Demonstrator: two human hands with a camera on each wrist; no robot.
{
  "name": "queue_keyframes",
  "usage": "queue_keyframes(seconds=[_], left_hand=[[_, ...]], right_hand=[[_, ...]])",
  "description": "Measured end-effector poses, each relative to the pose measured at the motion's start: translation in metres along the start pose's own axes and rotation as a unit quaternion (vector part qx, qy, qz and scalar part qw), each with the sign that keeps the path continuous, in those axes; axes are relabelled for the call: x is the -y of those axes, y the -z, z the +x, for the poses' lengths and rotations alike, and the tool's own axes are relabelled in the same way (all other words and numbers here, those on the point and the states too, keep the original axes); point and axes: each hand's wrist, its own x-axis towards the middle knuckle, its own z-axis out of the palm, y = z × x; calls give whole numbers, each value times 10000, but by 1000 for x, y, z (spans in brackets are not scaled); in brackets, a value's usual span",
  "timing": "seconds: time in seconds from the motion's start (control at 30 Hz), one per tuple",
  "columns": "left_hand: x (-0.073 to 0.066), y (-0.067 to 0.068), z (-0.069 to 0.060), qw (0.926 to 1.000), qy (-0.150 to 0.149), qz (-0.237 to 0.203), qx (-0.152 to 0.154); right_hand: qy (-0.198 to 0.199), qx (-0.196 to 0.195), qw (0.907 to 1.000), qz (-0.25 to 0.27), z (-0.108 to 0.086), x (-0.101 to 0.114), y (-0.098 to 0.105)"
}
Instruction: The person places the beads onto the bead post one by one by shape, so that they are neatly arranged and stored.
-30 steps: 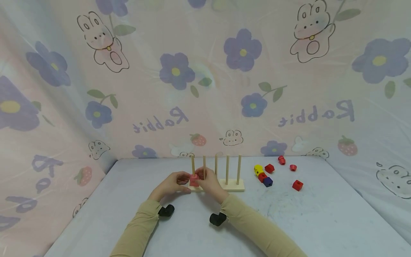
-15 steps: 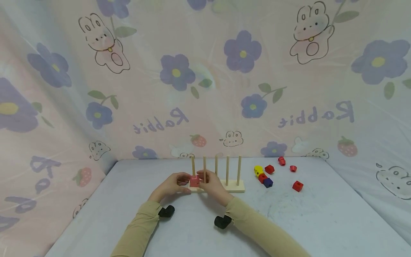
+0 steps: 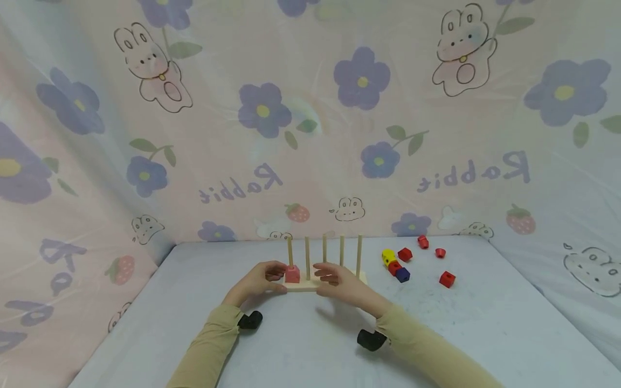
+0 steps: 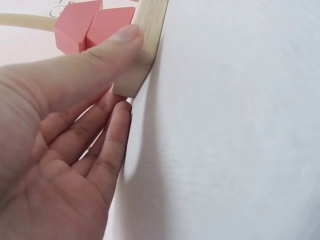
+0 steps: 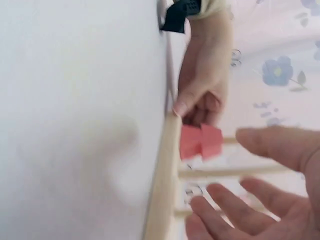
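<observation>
A wooden peg rack (image 3: 302, 288) with several upright pegs stands on the table. Two red blocks (image 5: 201, 142) are threaded on its leftmost peg, one above the other against the base. At that end, my left hand (image 3: 259, 280) holds the base, the thumb (image 4: 95, 65) along its front and the fingers behind the corner. My right hand (image 3: 343, 284) hovers in front of the other pegs, fingers spread and holding nothing. In the right wrist view, the thumb (image 5: 265, 141) is apart from the blocks.
Right of the rack lie yellow beads (image 3: 388, 256), a red block (image 3: 395, 268) and a dark blue block (image 3: 402, 275) in a row. More red pieces are scattered nearby, including a cube (image 3: 447, 278) and a small cup-shaped piece (image 3: 440, 253). A patterned curtain (image 3: 310, 151) closes the back.
My right hand has let go of the red blocks and moved right, its fingers spreading. My left hand stays at the rack's left end. The blocks stay on the peg.
</observation>
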Motion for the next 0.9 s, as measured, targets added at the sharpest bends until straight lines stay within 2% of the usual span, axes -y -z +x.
queue_keyframes(seconds=[0.07,0.17,0.4,0.57,0.73,0.9], left_hand=[[-1,0,0,10000,-16,20,0],[-3,0,-1,10000,-17,34,12],[-1,-1,2,9999,-115,37,-7],[1,-1,3,9996,-288,5,-11],[3,-2,3,9994,-338,-110,-18],[3,-2,3,9995,-278,-164,-22]], right_hand=[[-69,183,9998,-66,-7,-1,14],[-236,213,9994,-105,-18,-4,38],[-472,-130,9986,-198,-45,-2,99],[-739,-434,9954,-419,-63,-3,132],[-952,-759,9901,-700,-82,-12,163],[-1167,-788,9866,-824,-103,-28,193]])
